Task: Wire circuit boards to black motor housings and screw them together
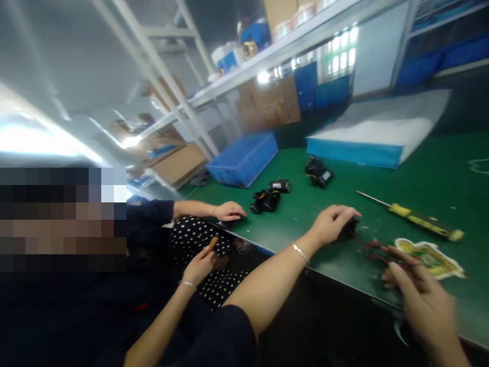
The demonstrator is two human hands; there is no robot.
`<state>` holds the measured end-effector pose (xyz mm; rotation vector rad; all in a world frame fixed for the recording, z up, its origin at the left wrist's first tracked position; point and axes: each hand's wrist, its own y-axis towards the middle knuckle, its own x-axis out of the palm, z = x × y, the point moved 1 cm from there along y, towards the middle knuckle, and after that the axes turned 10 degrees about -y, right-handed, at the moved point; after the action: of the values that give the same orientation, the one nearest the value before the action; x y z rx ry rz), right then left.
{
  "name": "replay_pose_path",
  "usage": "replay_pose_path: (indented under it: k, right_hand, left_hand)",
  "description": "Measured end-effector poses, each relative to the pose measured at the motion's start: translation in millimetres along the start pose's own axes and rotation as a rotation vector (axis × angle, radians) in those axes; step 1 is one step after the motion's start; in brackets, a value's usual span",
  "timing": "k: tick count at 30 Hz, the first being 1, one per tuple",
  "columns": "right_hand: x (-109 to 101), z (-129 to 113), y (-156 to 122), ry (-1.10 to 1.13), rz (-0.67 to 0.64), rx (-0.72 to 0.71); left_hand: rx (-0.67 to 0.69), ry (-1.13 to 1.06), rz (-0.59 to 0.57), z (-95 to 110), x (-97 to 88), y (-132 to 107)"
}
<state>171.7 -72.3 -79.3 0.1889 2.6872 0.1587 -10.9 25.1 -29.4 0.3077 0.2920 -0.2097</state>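
While your left hand (pixel 331 224) cups the black part (pixel 350 228), red wires (pixel 367 251) run toward 4 o'clock.
Your right hand (pixel 418 291) pinches their near end.

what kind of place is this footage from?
Probably a small factory assembly line. A green bench holds a screwdriver and wired black parts. A blue bin and racks of cartons stand behind, and a co-worker sits alongside.
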Motion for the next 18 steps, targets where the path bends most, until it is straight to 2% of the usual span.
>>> replay_pose_path:
  k: [2,6,8,10,12,13,15,16,18]
  right_hand:
    - [3,4,9,-0.057,-0.017,0.02]
    - [0,0,35,-0.214,-0.024,-0.059]
    - [-8,-12,46,-0.358,0.001,-0.085]
    - [-16,-30,50,-0.613,0.018,-0.054]
    - [-19,-52,46,-0.825,0.084,-0.022]
    - [-17,-62,41,-0.852,0.133,-0.038]
    - [-5,-76,32,-0.717,0.188,-0.143]
    - [3,-78,29,-0.601,0.167,-0.187]
    - [24,-72,26,-0.422,0.059,-0.187]
  left_hand:
    - [0.011,-0.023,0.01,-7,-2.3,1]
    - [0.009,-0.052,0.03,-11,-3.9,1]
    - [0.014,-0.049,0.033,-10,-3.5,1]
    - [0.017,-0.046,0.037,-9,-3.0,2]
    - [0.017,-0.037,0.04,-9,-2.6,3]
    - [0.016,-0.03,0.04,-9,-2.5,3]
    - [0.017,-0.021,0.039,-9,-2.3,3]
    - [0.019,-0.019,0.037,-9,-2.1,3]
    - [0.029,-0.023,0.037,-9,-1.9,2]
